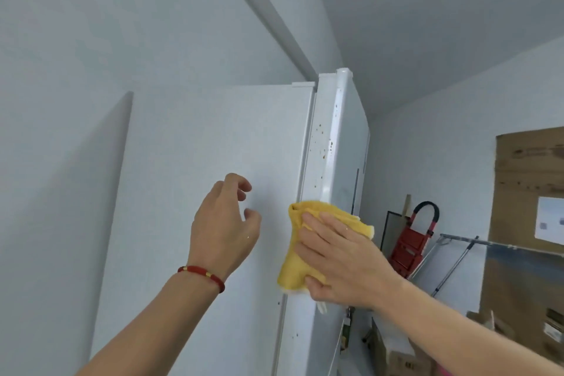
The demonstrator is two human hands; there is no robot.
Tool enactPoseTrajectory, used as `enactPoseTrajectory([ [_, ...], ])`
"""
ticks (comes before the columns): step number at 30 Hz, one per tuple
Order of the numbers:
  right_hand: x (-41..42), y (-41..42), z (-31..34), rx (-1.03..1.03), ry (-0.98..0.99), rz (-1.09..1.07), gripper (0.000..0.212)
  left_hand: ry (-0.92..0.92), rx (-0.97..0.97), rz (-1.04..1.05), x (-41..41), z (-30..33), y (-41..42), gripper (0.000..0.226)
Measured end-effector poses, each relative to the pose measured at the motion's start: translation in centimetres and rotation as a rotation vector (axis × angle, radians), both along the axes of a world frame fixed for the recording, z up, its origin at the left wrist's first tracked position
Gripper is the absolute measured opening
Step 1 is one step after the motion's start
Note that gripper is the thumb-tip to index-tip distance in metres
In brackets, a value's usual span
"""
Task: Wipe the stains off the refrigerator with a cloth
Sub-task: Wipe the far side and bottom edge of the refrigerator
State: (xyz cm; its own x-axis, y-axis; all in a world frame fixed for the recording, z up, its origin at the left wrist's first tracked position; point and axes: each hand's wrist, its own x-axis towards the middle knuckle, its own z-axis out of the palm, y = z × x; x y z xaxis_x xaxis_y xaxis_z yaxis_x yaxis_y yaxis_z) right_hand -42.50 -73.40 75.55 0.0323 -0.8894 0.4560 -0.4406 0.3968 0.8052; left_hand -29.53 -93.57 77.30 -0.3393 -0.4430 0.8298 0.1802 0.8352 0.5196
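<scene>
A tall white refrigerator (198,162) fills the middle of the head view, seen from its side panel. Small brown stains (323,143) dot the door's edge strip near the top, and a few more specks sit lower down. My right hand (338,256) presses a yellow cloth (297,256) flat against that door edge, below the upper stains. My left hand (222,226), with a red bracelet on the wrist, hovers in front of the side panel with curled, parted fingers and holds nothing.
A grey wall stands to the left of the refrigerator. To the right are a red step ladder (412,241), a metal rack (457,256), large cardboard sheets (528,180) against the wall and cardboard boxes (396,354) on the floor.
</scene>
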Motion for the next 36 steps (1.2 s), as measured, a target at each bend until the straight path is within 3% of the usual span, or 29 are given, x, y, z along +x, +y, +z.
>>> enactPoseTrajectory([
  [5,-1.3,-0.7,16.6,-0.149,0.123,0.058,0.051,0.052,-0.008,-0.010,-1.3,4.7,1.5,0.027],
  [8,-1.2,-1.2,21.4,-0.246,0.136,0.077,0.050,0.093,0.019,-0.017,-2.5,6.6,2.5,0.028],
  [12,-1.2,-2.2,15.2,-0.274,0.077,0.149,0.042,0.149,0.038,-0.032,-2.8,6.0,3.3,0.028],
  [16,-0.7,-1.0,2.7,0.075,-0.020,0.199,0.031,0.095,0.028,-0.015,-2.0,3.1,3.1,0.029],
  [18,-1.1,-0.8,2.1,0.264,0.006,0.194,0.032,0.051,0.040,-0.012,-1.2,2.4,2.9,0.030],
  [20,-2.0,-0.6,6.1,0.402,0.120,0.136,0.036,0.013,0.025,0.002,-0.6,2.3,2.7,0.030],
  [21,-2.6,-0.6,8.9,0.376,0.162,0.146,0.039,0.004,0.012,0.007,-0.4,2.6,2.7,0.029],
  [24,-2.8,-1.0,19.1,0.003,0.156,0.122,0.049,0.030,0.027,0.011,-0.2,3.6,2.6,0.029],
  [27,-0.7,-2.5,24.2,-0.252,0.030,0.010,0.064,0.090,0.062,-0.002,-0.2,3.6,2.9,0.031],
  [30,0.3,-4.3,21.2,-0.426,0.009,0.002,0.070,0.095,0.110,-0.022,0.0,2.2,3.2,0.031],
  [36,0.5,-2.0,1.3,-0.027,-0.076,0.051,0.064,0.013,0.166,0.018,1.8,-2.0,2.1,0.031],
])
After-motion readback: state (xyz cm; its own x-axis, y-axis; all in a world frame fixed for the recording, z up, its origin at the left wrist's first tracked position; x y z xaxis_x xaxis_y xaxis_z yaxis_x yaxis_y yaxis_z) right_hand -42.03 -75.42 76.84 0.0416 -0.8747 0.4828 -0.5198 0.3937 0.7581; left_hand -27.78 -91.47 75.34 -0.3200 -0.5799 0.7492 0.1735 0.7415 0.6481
